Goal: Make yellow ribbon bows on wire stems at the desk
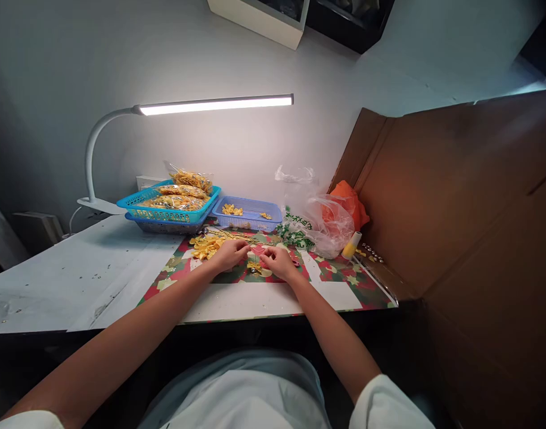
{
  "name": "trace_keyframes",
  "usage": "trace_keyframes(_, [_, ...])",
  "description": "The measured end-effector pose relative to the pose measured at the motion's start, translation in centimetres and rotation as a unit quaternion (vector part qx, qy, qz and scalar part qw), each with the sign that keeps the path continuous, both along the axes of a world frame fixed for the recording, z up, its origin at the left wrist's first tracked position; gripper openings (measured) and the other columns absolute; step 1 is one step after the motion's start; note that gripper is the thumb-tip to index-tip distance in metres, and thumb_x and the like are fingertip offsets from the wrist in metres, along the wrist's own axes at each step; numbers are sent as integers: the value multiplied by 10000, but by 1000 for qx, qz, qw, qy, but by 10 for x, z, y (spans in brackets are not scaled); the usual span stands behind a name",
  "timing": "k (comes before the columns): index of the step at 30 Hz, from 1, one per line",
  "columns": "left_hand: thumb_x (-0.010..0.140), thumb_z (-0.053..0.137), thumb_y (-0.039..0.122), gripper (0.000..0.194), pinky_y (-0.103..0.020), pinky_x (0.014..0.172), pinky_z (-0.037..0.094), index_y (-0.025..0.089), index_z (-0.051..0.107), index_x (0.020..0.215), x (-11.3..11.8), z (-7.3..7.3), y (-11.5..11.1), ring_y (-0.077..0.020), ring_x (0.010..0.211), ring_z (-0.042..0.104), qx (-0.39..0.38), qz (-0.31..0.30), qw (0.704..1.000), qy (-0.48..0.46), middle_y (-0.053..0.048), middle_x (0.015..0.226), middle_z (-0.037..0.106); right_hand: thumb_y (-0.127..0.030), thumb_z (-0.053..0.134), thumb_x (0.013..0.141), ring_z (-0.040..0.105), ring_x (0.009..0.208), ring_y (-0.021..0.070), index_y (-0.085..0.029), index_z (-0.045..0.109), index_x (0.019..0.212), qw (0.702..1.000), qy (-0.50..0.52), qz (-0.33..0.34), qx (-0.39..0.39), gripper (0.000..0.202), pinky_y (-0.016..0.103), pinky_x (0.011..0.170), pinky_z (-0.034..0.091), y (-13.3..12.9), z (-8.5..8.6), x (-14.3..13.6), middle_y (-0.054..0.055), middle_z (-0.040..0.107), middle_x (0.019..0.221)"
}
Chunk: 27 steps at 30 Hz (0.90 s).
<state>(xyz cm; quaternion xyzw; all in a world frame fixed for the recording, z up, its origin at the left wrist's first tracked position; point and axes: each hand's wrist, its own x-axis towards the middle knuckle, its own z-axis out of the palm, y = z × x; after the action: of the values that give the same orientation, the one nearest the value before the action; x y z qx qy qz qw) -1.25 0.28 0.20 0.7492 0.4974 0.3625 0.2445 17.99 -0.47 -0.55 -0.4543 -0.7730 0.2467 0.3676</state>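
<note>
My left hand is closed in a pinch over the patterned sheet, beside a pile of yellow ribbon pieces. What its fingertips hold is too small to make out. Facing it, my right hand is also pinched, with a small gap between the two hands. Its fingertips hold something too fine to name. A small yellow bow with a dark centre lies just below and between my hands. Thin yellow-and-dark strips lie behind the fingers.
A turquoise basket with bagged yellow pieces stands back left, a purple basket behind my hands. Plastic bags, an orange bag and a yellow-white bottle sit right, near a large cardboard box. A lamp hangs above.
</note>
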Motion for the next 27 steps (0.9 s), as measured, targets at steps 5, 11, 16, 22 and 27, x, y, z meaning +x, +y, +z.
trace_keyframes(5, [704, 608, 424, 267, -230, 456, 408, 169, 650, 767, 2, 4, -7, -147, 498, 550, -46, -53, 993, -90, 16, 549, 594, -325, 677, 745, 502, 634, 130, -200, 643, 680, 998, -62, -7, 28, 145, 249, 609, 339, -6, -3, -3, -10, 627, 670])
trace_keyframes(11, [689, 651, 474, 344, -235, 525, 452, 156, 668, 819, 6, 13, -13, -128, 562, 557, -25, -104, 977, -185, -20, 704, 648, -255, 598, 830, 527, 678, 145, -197, 621, 669, 992, -18, 18, 120, 173, 264, 661, 370, -7, -1, -5, -1, 637, 706])
trace_keyframes(16, [753, 533, 633, 473, -228, 414, 395, 170, 542, 658, 6, 4, -6, -106, 420, 473, -127, -71, 972, -185, 23, 522, 517, -256, 570, 897, 577, 872, 181, -208, 650, 812, 971, -74, -16, 227, 127, 299, 805, 368, -13, 4, 0, 32, 683, 860])
trace_keyframes(22, [787, 538, 625, 475, -218, 442, 379, 169, 534, 651, 7, -1, -8, -105, 452, 483, -61, -157, 981, -100, 34, 510, 503, -212, 523, 915, 578, 976, 191, -218, 684, 935, 955, -120, -36, 270, 162, 312, 864, 370, -16, 4, -1, 49, 699, 960])
trace_keyframes(27, [844, 513, 496, 381, -225, 520, 391, 149, 619, 726, 9, 5, -14, -117, 553, 486, 54, -154, 985, -49, 13, 594, 550, -200, 536, 887, 592, 935, 193, -204, 686, 905, 953, -88, -60, 283, 151, 316, 856, 374, -18, 3, -3, 53, 706, 924])
